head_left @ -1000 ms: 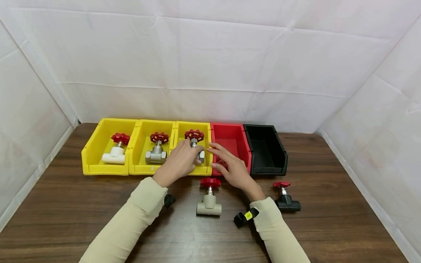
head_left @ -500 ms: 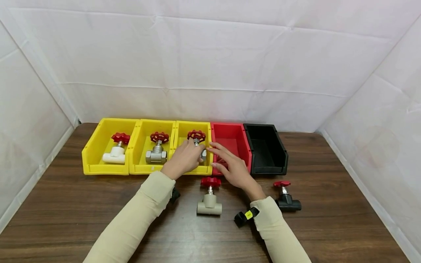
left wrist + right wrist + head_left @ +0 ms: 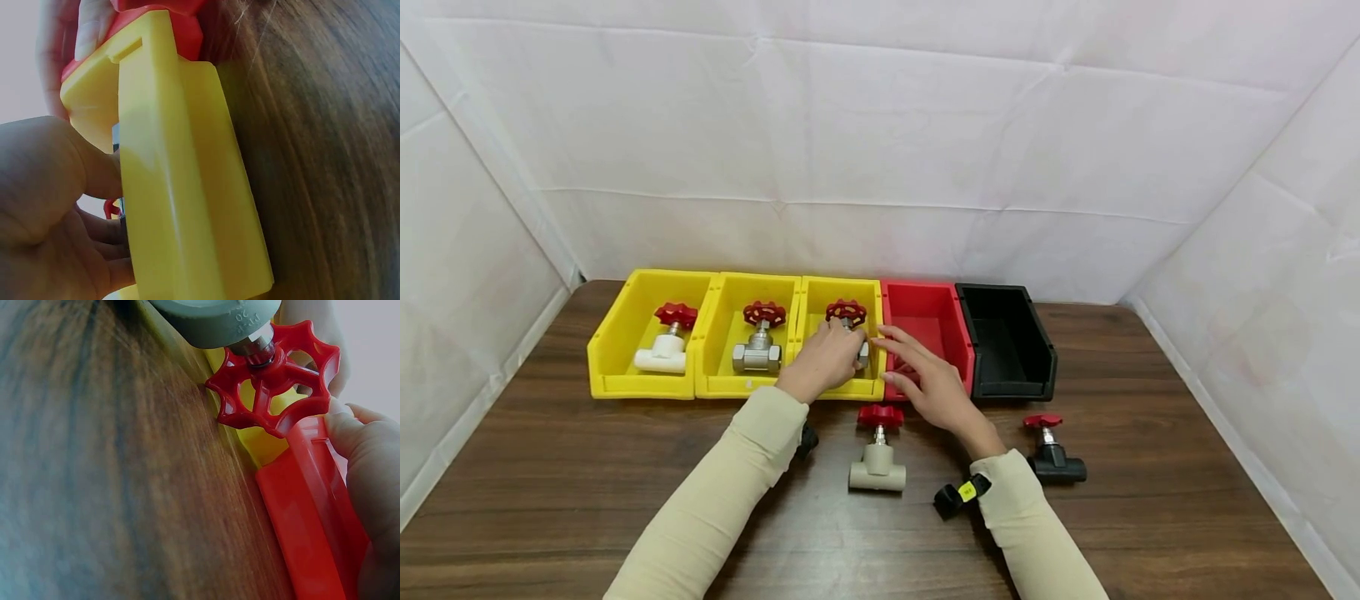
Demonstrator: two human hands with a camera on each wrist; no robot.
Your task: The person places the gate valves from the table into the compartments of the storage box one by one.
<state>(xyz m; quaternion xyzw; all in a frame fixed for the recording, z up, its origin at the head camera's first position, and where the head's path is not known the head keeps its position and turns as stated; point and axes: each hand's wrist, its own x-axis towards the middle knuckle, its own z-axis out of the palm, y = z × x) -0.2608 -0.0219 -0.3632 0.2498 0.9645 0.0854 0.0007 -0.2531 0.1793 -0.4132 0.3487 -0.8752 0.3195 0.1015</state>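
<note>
My left hand [image 3: 826,358] reaches into the third yellow bin [image 3: 867,390] and grips a metal valve [image 3: 863,355] with a red handwheel. The hand covers most of the valve's body. In the left wrist view, thumb and fingers disappear behind the bin's yellow front wall [image 3: 169,175]. My right hand [image 3: 934,387] rests with nearly straight fingers at the wall between that bin and the red bin [image 3: 919,288], and its thumb touches the red rim in the right wrist view. A grey valve [image 3: 877,467] with a red handwheel [image 3: 280,376] stands on the table just before the bins.
To the left, one yellow bin holds a white valve [image 3: 662,357] and another a metal valve [image 3: 756,357]. A black bin [image 3: 1015,390] ends the row at the right. A black valve [image 3: 1057,467] stands on the wooden table [image 3: 1180,500] at right.
My left hand has moved slightly right inside the third yellow bin, and the metal valve has shifted a little right with it. The right hand stays where it was.
</note>
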